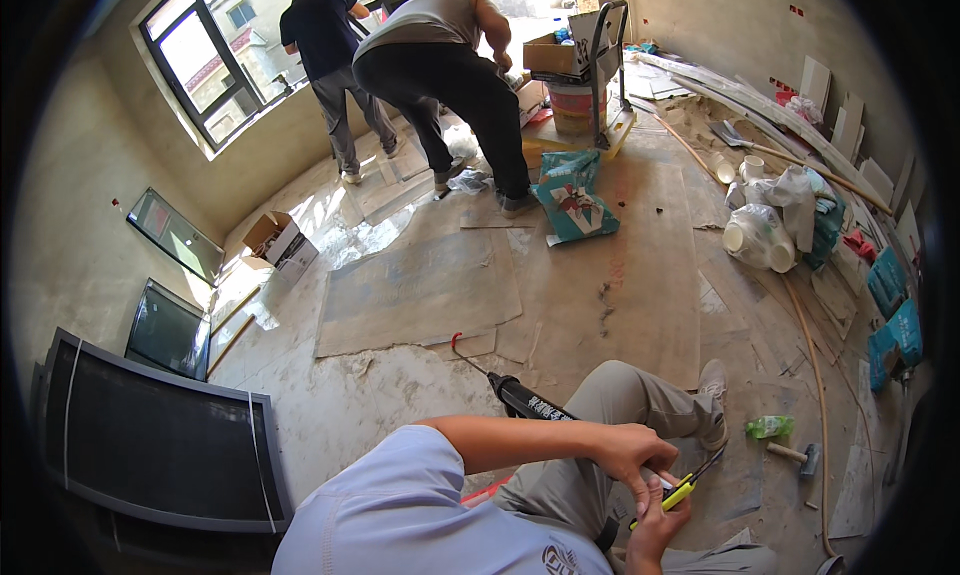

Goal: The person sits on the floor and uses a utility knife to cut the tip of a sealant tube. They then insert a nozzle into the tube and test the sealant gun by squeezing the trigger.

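Note:
My left hand [630,457] reaches across in front of me, fingers closed at a small white piece [660,478] whose kind I cannot make out. Just below it, my right hand [655,527] is closed around a yellow utility knife [680,493]. A thin dark part of the knife points up and to the right. The two hands nearly touch above my bent legs. A black caulking gun [528,399] lies by my knee, its thin rod ending in a red hooked tip. My left forearm hides the caulking gun's other end.
Two people [450,65] work by the window. A trolley [610,125] carries a bucket and cartons. Teal bags [578,200] lie on the covered floor. At right are a hammer [808,462], green package [768,427], shovel [735,135] and white cups [752,240]. Dark-framed panels [160,440] lean at left.

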Demonstrator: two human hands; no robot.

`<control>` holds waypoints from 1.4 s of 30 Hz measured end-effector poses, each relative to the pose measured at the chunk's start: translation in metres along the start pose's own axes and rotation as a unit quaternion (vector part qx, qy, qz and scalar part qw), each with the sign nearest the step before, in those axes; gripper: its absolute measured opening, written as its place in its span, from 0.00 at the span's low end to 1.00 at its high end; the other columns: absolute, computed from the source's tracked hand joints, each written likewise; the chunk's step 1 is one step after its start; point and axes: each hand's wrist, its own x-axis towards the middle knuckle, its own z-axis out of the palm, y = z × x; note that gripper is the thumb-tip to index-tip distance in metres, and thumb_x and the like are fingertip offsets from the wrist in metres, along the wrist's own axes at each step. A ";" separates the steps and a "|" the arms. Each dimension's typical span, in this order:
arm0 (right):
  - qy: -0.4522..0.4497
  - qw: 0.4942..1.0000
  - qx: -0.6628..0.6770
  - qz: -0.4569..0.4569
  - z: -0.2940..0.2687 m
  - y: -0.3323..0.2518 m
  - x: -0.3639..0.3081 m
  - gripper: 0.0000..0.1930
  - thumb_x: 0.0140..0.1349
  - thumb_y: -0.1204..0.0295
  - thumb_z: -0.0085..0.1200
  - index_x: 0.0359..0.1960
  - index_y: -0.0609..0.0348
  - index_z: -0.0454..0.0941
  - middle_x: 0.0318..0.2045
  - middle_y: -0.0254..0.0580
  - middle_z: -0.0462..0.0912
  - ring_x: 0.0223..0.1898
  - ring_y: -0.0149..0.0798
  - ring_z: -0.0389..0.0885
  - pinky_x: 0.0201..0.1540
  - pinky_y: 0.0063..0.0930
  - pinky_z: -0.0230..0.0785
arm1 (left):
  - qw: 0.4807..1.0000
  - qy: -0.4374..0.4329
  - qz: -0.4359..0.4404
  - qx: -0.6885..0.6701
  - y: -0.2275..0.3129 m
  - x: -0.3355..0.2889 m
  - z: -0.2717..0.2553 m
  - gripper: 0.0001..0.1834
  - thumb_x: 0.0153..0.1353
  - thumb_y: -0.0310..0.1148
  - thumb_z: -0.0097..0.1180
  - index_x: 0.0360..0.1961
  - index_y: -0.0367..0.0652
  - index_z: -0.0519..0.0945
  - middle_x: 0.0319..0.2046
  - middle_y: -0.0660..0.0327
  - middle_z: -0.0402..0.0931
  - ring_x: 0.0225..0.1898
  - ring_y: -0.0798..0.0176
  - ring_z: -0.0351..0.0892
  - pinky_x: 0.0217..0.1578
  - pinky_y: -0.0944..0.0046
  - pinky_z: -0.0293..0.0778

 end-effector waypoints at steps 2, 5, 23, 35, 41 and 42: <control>0.005 0.999 -0.019 -0.029 0.003 -0.001 -0.001 0.12 0.71 0.72 0.65 0.47 0.71 0.81 0.39 0.40 0.83 0.38 0.31 0.79 0.41 0.26 0.73 | 1.000 0.005 0.007 -0.011 0.001 -0.002 0.000 0.41 0.38 0.61 0.84 0.34 0.39 0.75 0.25 0.54 0.80 0.29 0.48 0.81 0.31 0.54 0.71; 0.001 0.999 -0.015 -0.049 0.006 -0.001 -0.001 0.13 0.71 0.71 0.66 0.47 0.71 0.81 0.39 0.40 0.83 0.37 0.31 0.80 0.40 0.26 0.74 | 1.000 -0.009 0.007 -0.015 0.001 -0.004 0.000 0.37 0.41 0.55 0.85 0.36 0.39 0.75 0.27 0.53 0.82 0.32 0.47 0.83 0.32 0.53 0.73; 0.016 0.999 -0.033 -0.007 0.000 0.001 -0.002 0.13 0.69 0.68 0.68 0.42 0.67 0.83 0.35 0.39 0.83 0.38 0.32 0.80 0.43 0.29 0.74 | 0.989 0.052 0.027 0.132 0.006 -0.027 0.015 0.22 0.61 0.52 0.70 0.41 0.44 0.83 0.31 0.54 0.80 0.41 0.45 0.80 0.38 0.48 0.75; -0.022 0.997 0.042 0.055 -0.035 -0.032 -0.035 0.19 0.79 0.54 0.54 0.48 0.60 0.80 0.28 0.30 0.76 0.31 0.23 0.71 0.35 0.23 0.64 | 0.997 0.051 -0.028 0.048 0.013 -0.012 0.003 0.17 0.65 0.44 0.69 0.33 0.38 0.87 0.23 0.54 0.78 0.26 0.51 0.77 0.29 0.56 0.72; -0.022 0.995 -0.081 -0.058 -0.036 -0.029 -0.031 0.17 0.72 0.58 0.64 0.44 0.61 0.80 0.25 0.38 0.82 0.24 0.32 0.79 0.28 0.29 0.69 | 0.998 0.037 -0.054 0.024 0.015 -0.007 -0.001 0.15 0.66 0.40 0.68 0.33 0.36 0.86 0.24 0.56 0.78 0.27 0.55 0.76 0.30 0.59 0.70; -0.025 0.992 -0.101 -0.073 -0.035 -0.028 -0.029 0.17 0.69 0.58 0.67 0.43 0.61 0.80 0.26 0.44 0.85 0.25 0.40 0.85 0.29 0.33 0.74 | 0.997 0.036 -0.057 0.025 0.014 -0.008 0.000 0.15 0.66 0.40 0.68 0.33 0.36 0.86 0.24 0.56 0.78 0.27 0.56 0.76 0.30 0.60 0.70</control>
